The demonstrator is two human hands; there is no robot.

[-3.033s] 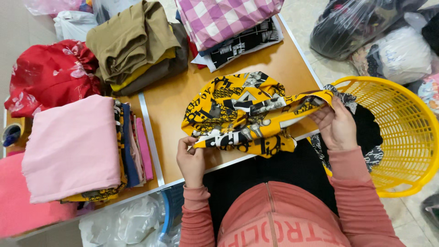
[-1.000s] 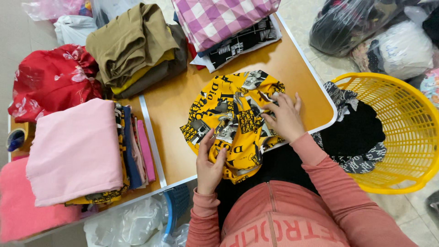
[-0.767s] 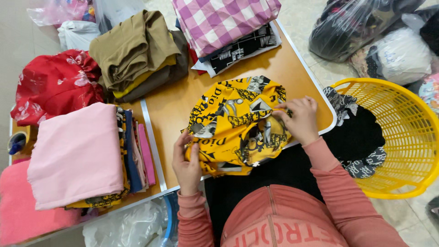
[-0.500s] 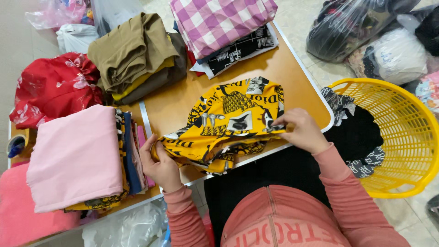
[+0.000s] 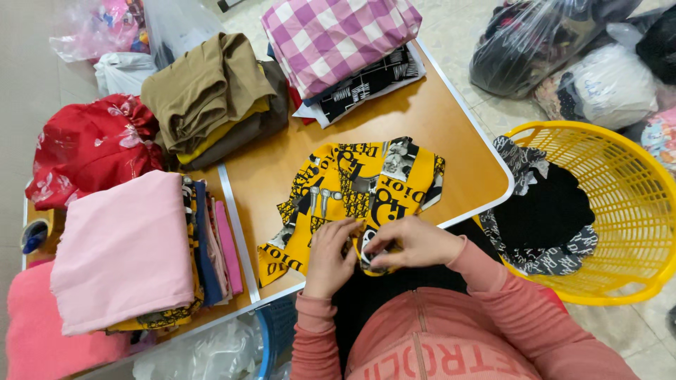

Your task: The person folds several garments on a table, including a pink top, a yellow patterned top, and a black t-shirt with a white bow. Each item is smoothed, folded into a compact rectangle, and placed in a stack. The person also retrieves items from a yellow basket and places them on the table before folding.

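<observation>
The yellow printed garment (image 5: 359, 193) lies flat on the table (image 5: 451, 134) near its front edge, and we pinch its near hem with the fingers of our left hand (image 5: 329, 257) and right hand (image 5: 408, 243), judging it light, soft and floppy, best gripped at edges.

Salmon-pink long sleeves, bare hands

The person, at the bottom centre of the frame, wears a salmon-pink long-sleeved top — ribbed cuffs snug at both wrists, a zip running down the middle of the chest, and a band of paler raised lettering across the front (seen upside down from above). Below the cuffs the left hand (image 5: 329, 255) and right hand (image 5: 412, 243) are bare — no gloves, and no rings or watch that can be made out. Dark clothing shows between the forearms, beneath the top's hem.
</observation>
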